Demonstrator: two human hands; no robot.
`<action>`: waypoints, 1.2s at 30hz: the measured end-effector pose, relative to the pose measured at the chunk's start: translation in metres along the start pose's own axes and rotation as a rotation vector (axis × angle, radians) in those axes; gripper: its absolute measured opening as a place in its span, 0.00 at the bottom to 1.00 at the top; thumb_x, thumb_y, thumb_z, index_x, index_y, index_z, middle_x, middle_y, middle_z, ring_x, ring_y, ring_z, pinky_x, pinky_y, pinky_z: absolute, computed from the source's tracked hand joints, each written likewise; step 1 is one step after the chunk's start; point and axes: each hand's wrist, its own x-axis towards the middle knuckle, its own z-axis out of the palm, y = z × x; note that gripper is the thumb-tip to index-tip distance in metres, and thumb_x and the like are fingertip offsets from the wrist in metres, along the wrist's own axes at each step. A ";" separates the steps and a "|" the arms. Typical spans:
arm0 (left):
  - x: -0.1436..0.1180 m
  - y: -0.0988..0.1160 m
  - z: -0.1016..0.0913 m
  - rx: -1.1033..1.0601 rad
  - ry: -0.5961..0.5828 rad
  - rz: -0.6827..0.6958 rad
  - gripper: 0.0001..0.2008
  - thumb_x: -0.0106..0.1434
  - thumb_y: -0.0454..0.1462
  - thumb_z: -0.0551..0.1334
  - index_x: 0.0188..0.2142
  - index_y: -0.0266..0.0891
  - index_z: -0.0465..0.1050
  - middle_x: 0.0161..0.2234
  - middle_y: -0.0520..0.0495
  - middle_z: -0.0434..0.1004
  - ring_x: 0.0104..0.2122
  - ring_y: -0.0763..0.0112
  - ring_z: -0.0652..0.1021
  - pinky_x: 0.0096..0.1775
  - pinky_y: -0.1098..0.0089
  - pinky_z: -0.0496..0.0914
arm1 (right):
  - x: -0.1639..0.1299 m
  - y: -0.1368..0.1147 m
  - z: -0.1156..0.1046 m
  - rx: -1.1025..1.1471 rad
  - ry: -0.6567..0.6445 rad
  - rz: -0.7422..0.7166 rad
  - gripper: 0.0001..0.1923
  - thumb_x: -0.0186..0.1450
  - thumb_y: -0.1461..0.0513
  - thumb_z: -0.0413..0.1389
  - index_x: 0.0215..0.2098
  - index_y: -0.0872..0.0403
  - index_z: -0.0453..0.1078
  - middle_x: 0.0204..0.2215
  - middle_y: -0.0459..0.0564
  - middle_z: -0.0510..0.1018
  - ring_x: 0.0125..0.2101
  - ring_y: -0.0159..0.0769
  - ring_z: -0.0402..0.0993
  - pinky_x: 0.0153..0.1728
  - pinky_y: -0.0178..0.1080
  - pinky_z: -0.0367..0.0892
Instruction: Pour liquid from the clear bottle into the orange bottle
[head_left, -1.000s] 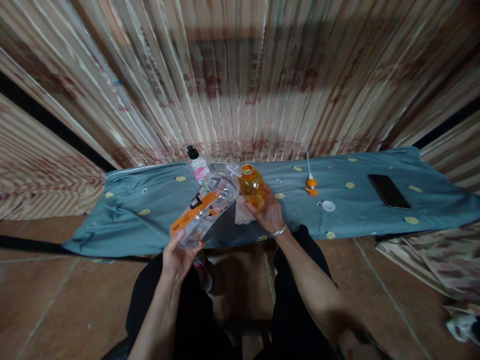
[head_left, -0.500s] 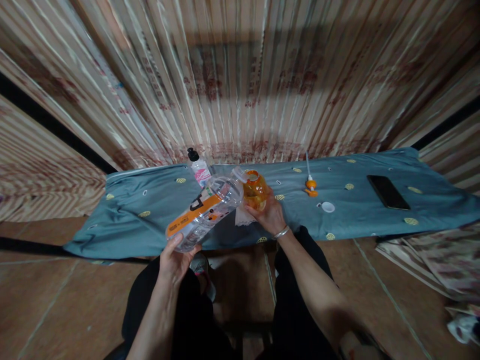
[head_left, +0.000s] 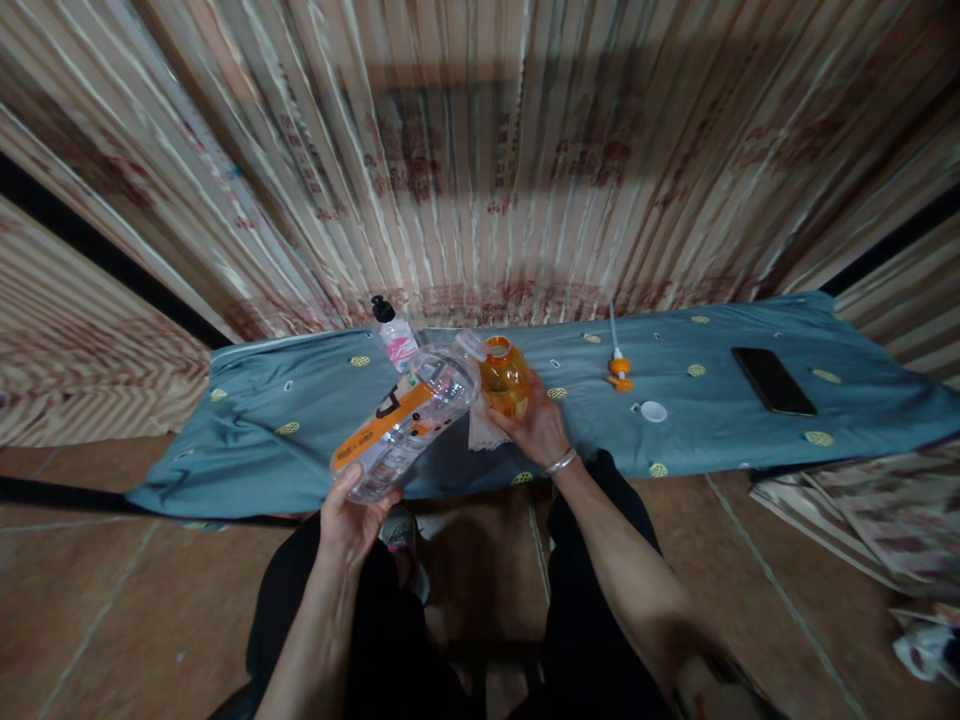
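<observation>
Left hand (head_left: 351, 512) cupped under the base of a big clear bottle (head_left: 409, 418) with an orange label band, fingers wrapped round the bottom end and holding it tipped. Long axis running up and away to the right from those fingers, neck highest, mouth just meeting the open top of a small orange bottle (head_left: 505, 376). Right hand (head_left: 538, 428) closed round the near side of that orange bottle, steadying it upright above the desk (head_left: 262, 440), which lies under a teal cloth with yellow spots. Orange bottle beyond and just left of the right fingers; the big bottle's neck nearer the right hand than the left.

Past both hands, a small bottle with a black cap and pink label (head_left: 395, 335). Well to the right of the right fingers, an orange pump head with a white tube (head_left: 619, 368), a white cap (head_left: 654, 411), and farther off a dark phone (head_left: 773, 380).

Hard to make out: whether any liquid passes between the two mouths, and how much the clear bottle holds. Right fingertips hidden behind the orange bottle. A pale scrap beneath it, too dim to name.
</observation>
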 end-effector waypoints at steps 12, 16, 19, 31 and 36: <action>0.001 -0.003 -0.003 0.027 -0.065 0.005 0.33 0.39 0.43 0.83 0.47 0.36 0.85 0.41 0.38 0.88 0.30 0.56 0.84 0.16 0.74 0.68 | 0.003 -0.005 -0.002 0.012 -0.037 0.018 0.42 0.59 0.55 0.69 0.67 0.54 0.60 0.59 0.62 0.81 0.58 0.55 0.81 0.58 0.55 0.79; 0.002 -0.005 -0.005 0.021 -0.070 0.004 0.31 0.42 0.42 0.82 0.48 0.38 0.84 0.42 0.40 0.88 0.29 0.59 0.83 0.16 0.74 0.68 | 0.004 -0.005 -0.001 0.018 -0.042 0.016 0.42 0.60 0.55 0.69 0.67 0.54 0.61 0.59 0.62 0.81 0.58 0.54 0.81 0.58 0.55 0.79; 0.001 -0.005 -0.006 0.017 -0.081 0.008 0.31 0.44 0.42 0.81 0.49 0.38 0.84 0.43 0.39 0.87 0.30 0.58 0.83 0.17 0.74 0.68 | 0.004 -0.005 -0.002 0.016 -0.042 0.022 0.41 0.60 0.55 0.69 0.67 0.53 0.61 0.59 0.61 0.81 0.58 0.54 0.81 0.58 0.55 0.79; 0.000 -0.007 -0.005 0.008 -0.098 -0.007 0.28 0.49 0.41 0.78 0.50 0.38 0.83 0.43 0.39 0.86 0.32 0.57 0.84 0.19 0.73 0.68 | 0.005 -0.007 -0.002 0.020 -0.039 0.034 0.39 0.61 0.53 0.70 0.66 0.53 0.64 0.59 0.61 0.81 0.57 0.54 0.81 0.58 0.55 0.79; 0.000 -0.007 -0.004 0.001 -0.080 0.014 0.28 0.47 0.42 0.80 0.48 0.39 0.84 0.42 0.41 0.87 0.30 0.60 0.83 0.18 0.74 0.68 | 0.004 -0.007 0.000 -0.007 -0.038 0.045 0.42 0.59 0.56 0.71 0.67 0.54 0.63 0.59 0.62 0.81 0.57 0.55 0.81 0.58 0.56 0.79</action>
